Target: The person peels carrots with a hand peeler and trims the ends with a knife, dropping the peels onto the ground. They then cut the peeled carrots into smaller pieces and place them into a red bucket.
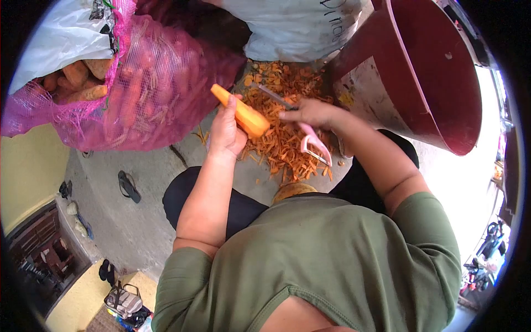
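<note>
My left hand (228, 131) is closed around a peeled orange carrot (252, 120), its narrow end pointing up and to the left. My right hand (314, 114) grips a knife (272, 95), whose blade reaches toward the upper left, a short way from the carrot. A pink peeler (316, 146) hangs from the same hand, its blade end toward me. Slight blur hides exactly how the fingers sit on both tools. Under the hands, a heap of carrot peelings (289, 154) covers the floor.
A pink mesh sack (157, 91) full of unpeeled carrots stands at the left. Beyond the peelings is a white sack (296, 30). A large dark red bucket (406, 72) leans at the right. Slippers (129, 187) lie on the concrete floor (105, 216).
</note>
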The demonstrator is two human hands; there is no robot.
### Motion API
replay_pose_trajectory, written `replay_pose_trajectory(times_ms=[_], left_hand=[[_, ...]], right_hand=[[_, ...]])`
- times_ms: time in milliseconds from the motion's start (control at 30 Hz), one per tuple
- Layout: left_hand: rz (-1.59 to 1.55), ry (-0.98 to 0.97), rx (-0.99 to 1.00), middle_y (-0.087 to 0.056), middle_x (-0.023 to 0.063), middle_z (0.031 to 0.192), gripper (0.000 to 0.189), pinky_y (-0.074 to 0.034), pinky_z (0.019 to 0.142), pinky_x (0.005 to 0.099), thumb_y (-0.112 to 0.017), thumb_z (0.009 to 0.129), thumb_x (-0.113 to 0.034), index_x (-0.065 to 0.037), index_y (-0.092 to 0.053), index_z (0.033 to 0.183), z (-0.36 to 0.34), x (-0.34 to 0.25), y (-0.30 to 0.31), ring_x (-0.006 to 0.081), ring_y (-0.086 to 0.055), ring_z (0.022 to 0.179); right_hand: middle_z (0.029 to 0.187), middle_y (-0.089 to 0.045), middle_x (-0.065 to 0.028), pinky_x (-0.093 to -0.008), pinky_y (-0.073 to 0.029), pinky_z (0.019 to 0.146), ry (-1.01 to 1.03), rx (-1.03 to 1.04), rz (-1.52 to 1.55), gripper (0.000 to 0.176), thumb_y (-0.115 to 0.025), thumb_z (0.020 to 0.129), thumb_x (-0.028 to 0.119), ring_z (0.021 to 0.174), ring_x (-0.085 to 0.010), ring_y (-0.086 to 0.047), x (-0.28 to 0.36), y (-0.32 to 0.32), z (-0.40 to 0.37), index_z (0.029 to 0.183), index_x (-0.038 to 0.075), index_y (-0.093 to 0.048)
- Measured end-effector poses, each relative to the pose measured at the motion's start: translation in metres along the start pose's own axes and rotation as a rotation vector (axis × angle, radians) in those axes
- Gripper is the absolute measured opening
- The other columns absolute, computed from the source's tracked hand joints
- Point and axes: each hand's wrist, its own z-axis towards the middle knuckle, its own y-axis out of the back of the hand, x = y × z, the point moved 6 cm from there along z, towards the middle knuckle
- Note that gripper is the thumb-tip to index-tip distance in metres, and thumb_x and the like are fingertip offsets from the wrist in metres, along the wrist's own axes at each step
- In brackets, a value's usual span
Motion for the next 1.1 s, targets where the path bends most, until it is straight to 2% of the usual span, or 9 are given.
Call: replay_pose_trajectory(times_ms=[67,267,400,433,567,600,700,867,1100], left_hand=[[-0.117,-0.096,0.043,-0.053,0.0087,0.094,0.029,-0.039,0.087,0.0376,-0.056,0.081,-0.026,-0.005,-0.048,0.101,0.001,-0.006,-0.007,0.0208,-0.050,0.095],[-0.089,0.019,0.257,-0.052,0.0148,0.109,0.025,-0.042,0.085,0.0377,-0.051,0.082,-0.015,-0.003,-0.050,0.104,-0.013,-0.024,-0.030,0.0246,-0.050,0.100],[-0.103,0.276,0.515,-0.050,0.0160,0.113,0.041,-0.047,0.079,0.0369,-0.048,0.079,-0.022,0.003,-0.046,0.111,-0.027,-0.028,-0.039,0.0252,-0.053,0.097],[0.077,0.297,0.562,-0.052,0.0146,0.107,0.040,-0.049,0.072,0.0333,-0.052,0.078,-0.017,0.002,-0.045,0.113,-0.032,-0.023,-0.044,0.0238,-0.055,0.092],[0.496,0.288,0.404,-0.055,0.0059,0.089,0.038,-0.047,0.063,0.0242,-0.063,0.070,-0.006,-0.001,-0.049,0.106,-0.030,0.010,-0.039,0.0151,-0.057,0.077],[0.593,0.264,0.379,-0.055,0.0047,0.087,0.037,-0.046,0.062,0.0238,-0.064,0.069,-0.006,-0.001,-0.050,0.103,-0.025,0.019,-0.033,0.0135,-0.056,0.075],[0.888,0.117,0.271,-0.057,0.0010,0.077,0.031,-0.043,0.061,0.0236,-0.069,0.064,-0.006,-0.002,-0.056,0.091,-0.014,0.024,-0.029,0.0083,-0.053,0.068],[0.883,0.123,0.130,-0.059,0.0017,0.076,0.024,-0.043,0.063,0.0244,-0.067,0.061,-0.004,-0.001,-0.059,0.084,-0.007,0.024,-0.013,0.0096,-0.054,0.067],[1.001,0.093,0.097,-0.061,0.0031,0.078,0.025,-0.043,0.066,0.0244,-0.068,0.060,-0.005,0.000,-0.061,0.084,-0.009,0.020,-0.016,0.0098,-0.056,0.071]], right_hand=[[0.055,-0.047,-0.0009,-0.0236,-0.037,0.043,-0.162,0.238,0.326,0.046,-0.057,0.074,0.049,0.045,-0.0103,-0.044,-0.001,-0.029,-0.009,0.075,0.003,-0.057],[0.044,-0.039,0.0002,-0.0221,-0.024,0.031,0.106,0.306,0.699,0.049,-0.054,0.074,0.054,0.034,-0.0076,-0.034,0.009,-0.009,0.004,0.054,0.011,-0.043],[0.042,-0.036,0.0012,-0.0223,-0.023,0.030,0.132,0.144,0.593,0.051,-0.049,0.077,0.055,0.032,-0.0080,-0.033,0.008,0.011,0.005,0.054,0.011,-0.042],[0.050,-0.047,-0.0052,-0.0253,-0.037,0.039,0.062,0.145,0.420,0.054,-0.048,0.077,0.056,0.043,-0.0128,-0.047,0.004,0.020,0.004,0.065,0.003,-0.053],[0.081,-0.060,-0.0154,-0.0333,-0.042,0.075,0.186,-0.034,-0.019,0.062,-0.051,0.076,0.055,0.079,-0.0218,-0.055,0.010,0.005,0.002,0.105,0.001,-0.055],[0.075,-0.060,-0.0148,-0.0342,-0.044,0.070,0.287,0.022,-0.076,0.057,-0.051,0.077,0.053,0.072,-0.0210,-0.056,0.012,-0.005,0.003,0.097,0.000,-0.058],[0.068,-0.057,-0.0186,-0.0364,-0.044,0.064,0.135,-0.035,-0.325,0.047,-0.052,0.078,0.044,0.065,-0.0252,-0.057,0.024,-0.002,-0.014,0.085,-0.002,-0.058],[0.060,-0.053,-0.0209,-0.0390,-0.042,0.057,0.113,-0.070,-0.646,0.039,-0.050,0.080,0.033,0.057,-0.0296,-0.054,0.027,-0.004,-0.026,0.075,-0.005,-0.055],[0.074,-0.058,-0.0226,-0.0404,-0.045,0.064,-0.057,-0.042,-0.642,0.040,-0.048,0.079,0.035,0.071,-0.0335,-0.058,0.022,-0.003,-0.026,0.081,-0.003,-0.058]])
